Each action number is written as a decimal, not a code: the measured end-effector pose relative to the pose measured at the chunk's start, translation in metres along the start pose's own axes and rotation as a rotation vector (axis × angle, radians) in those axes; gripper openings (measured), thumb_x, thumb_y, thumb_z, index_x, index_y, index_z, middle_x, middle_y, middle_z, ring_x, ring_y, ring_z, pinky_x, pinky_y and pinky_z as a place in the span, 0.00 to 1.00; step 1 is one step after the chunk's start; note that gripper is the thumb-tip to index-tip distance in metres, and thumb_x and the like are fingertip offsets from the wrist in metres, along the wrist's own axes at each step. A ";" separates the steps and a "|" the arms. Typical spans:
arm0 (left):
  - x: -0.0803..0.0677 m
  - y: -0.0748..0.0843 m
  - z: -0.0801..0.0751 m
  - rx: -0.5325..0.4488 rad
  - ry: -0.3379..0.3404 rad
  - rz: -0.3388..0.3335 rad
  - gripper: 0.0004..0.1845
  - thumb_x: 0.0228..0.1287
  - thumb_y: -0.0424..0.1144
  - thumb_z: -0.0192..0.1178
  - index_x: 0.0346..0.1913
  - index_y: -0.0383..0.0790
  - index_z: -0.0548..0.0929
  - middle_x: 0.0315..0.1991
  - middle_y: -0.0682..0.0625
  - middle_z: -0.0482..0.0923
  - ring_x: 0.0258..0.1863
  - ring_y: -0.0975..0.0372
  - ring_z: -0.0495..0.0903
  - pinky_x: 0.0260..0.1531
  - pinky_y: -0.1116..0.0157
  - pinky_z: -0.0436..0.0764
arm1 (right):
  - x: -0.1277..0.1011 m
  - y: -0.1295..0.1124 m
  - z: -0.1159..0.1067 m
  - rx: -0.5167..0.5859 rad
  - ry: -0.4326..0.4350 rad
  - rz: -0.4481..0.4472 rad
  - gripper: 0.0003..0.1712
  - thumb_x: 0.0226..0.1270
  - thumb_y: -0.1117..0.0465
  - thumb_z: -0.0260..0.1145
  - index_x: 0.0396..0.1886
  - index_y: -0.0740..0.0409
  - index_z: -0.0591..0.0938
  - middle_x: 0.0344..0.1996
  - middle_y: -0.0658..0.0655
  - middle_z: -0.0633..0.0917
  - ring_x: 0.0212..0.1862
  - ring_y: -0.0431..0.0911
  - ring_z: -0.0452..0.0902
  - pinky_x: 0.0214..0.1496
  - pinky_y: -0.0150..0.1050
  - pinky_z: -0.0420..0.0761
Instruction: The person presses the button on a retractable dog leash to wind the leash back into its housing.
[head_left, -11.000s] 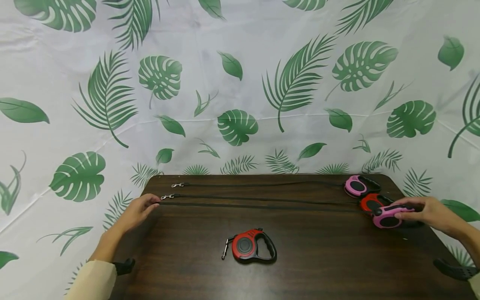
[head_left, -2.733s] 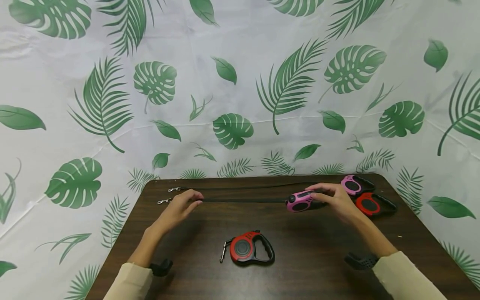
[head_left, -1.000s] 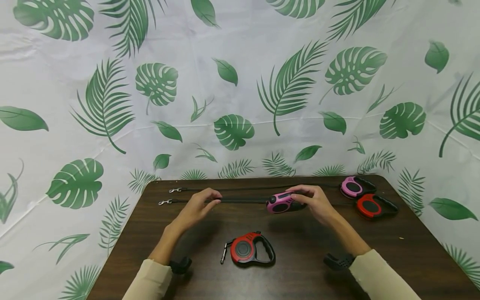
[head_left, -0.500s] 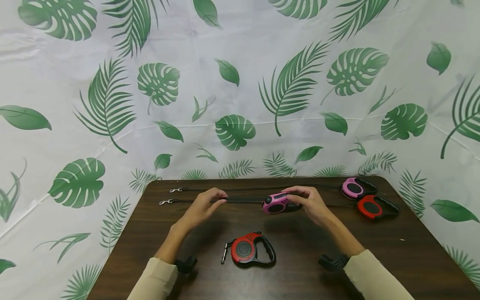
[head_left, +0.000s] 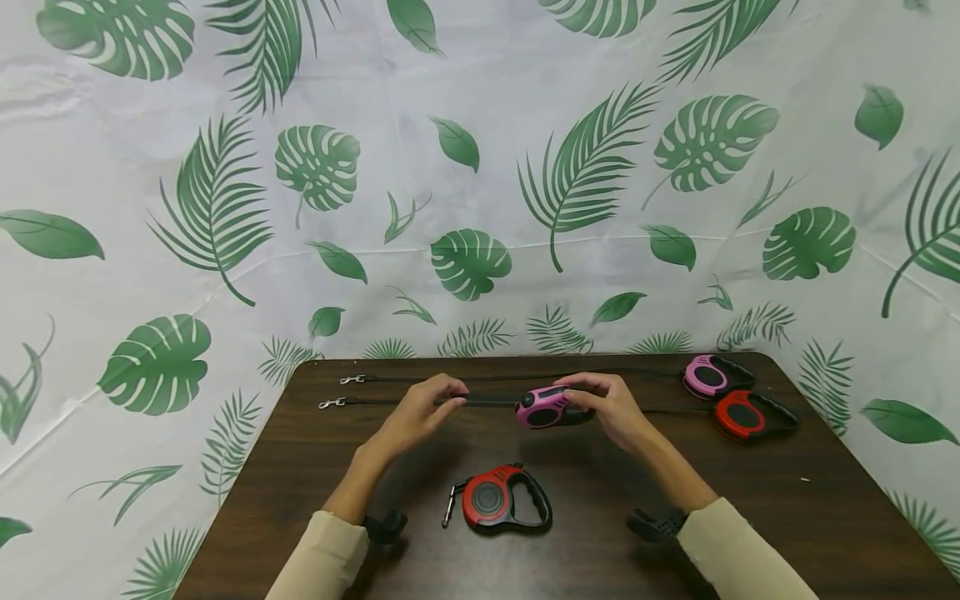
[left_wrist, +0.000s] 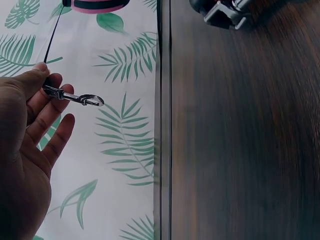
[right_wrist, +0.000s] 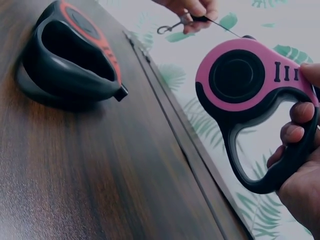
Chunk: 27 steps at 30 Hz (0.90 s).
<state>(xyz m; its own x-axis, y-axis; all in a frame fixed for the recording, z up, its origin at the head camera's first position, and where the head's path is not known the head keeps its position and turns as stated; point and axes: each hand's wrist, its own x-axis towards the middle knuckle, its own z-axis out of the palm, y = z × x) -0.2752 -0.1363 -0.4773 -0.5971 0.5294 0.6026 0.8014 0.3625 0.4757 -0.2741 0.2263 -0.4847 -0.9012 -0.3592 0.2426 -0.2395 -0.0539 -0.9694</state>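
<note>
In the head view, my right hand grips a pink and black retractable dog leash by its looped handle, held above the table. Several fingers curl through the handle in the right wrist view. My left hand faces it, thumb and fingers pinching the end of its black cord just behind the metal snap clip. A short length of cord runs taut between the hands. Nearer the front lies a red and black retractable leash, its cord drawn in and its clip at its left.
At the back right of the dark wooden table lie another pink leash and another red leash. Their cords stretch left to two metal clips. A leaf-print cloth hangs behind the table's far edge.
Since the earliest frame, the left hand has moved right and the right hand left, bringing the pink leash up off the right side. The cord between them has become much shorter.
</note>
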 end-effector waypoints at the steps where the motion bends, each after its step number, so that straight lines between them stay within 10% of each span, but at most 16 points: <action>1: 0.001 0.000 0.001 -0.001 0.001 0.005 0.10 0.68 0.23 0.68 0.49 0.30 0.84 0.43 0.42 0.86 0.41 0.56 0.85 0.37 0.57 0.86 | 0.000 0.001 0.001 -0.001 0.002 -0.002 0.12 0.76 0.68 0.66 0.54 0.62 0.89 0.46 0.51 0.90 0.40 0.46 0.79 0.40 0.41 0.79; 14: 0.008 0.008 0.016 -0.031 -0.013 -0.038 0.09 0.70 0.26 0.67 0.50 0.29 0.84 0.43 0.42 0.86 0.43 0.54 0.87 0.42 0.50 0.86 | 0.007 0.006 0.015 -0.004 0.015 0.003 0.12 0.75 0.67 0.68 0.53 0.67 0.88 0.44 0.50 0.90 0.41 0.43 0.77 0.39 0.38 0.76; 27: 0.009 0.011 0.027 -0.050 -0.030 -0.075 0.09 0.71 0.27 0.67 0.51 0.30 0.84 0.44 0.43 0.86 0.43 0.56 0.87 0.40 0.66 0.87 | 0.013 0.012 0.029 -0.014 0.030 0.008 0.15 0.74 0.67 0.69 0.54 0.73 0.86 0.44 0.48 0.91 0.39 0.42 0.77 0.40 0.39 0.78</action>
<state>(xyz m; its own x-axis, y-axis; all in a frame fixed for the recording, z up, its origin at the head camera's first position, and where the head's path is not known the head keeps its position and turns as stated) -0.2708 -0.1064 -0.4837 -0.6538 0.5249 0.5450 0.7512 0.3636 0.5509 -0.2779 0.1936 -0.4943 -0.9133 -0.3315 0.2364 -0.2376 -0.0377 -0.9706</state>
